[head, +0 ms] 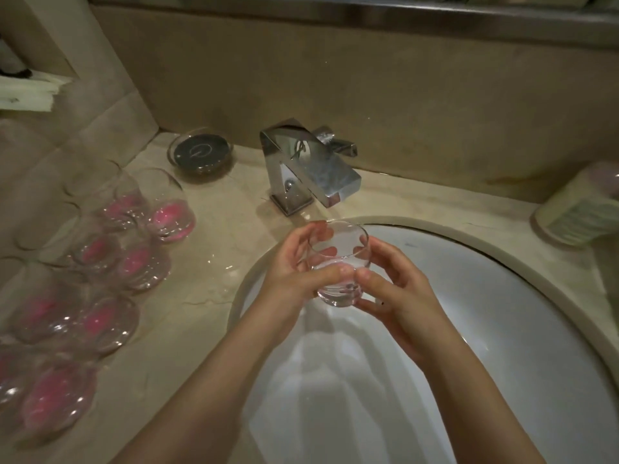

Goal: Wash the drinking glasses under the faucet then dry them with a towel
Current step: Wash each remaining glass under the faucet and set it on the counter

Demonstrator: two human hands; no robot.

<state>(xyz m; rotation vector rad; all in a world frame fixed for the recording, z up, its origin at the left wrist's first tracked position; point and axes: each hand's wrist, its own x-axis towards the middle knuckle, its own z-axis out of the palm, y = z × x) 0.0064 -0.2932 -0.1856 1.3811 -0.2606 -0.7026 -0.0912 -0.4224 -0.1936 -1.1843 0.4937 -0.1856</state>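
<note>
glass: a clear drinking glass point(338, 262) is held over the white sink point(502, 313), just below the chrome faucet point(311, 172).
left hand point(294, 262): fingers are curled round the glass.
right hand point(398, 289): fingers are wrapped round its other side.
counter point(207, 249): pink-bottomed glasses point(100, 262) are grouped at the left.

Clear, smooth drinking glass point(338, 262) in both hands. Just beyond them, a mirror-polished metal faucet point(310, 169). Beneath, a glossy white sink point(502, 313). Left of the left hand point(294, 262), a wet, veined stone table point(207, 262).
</note>
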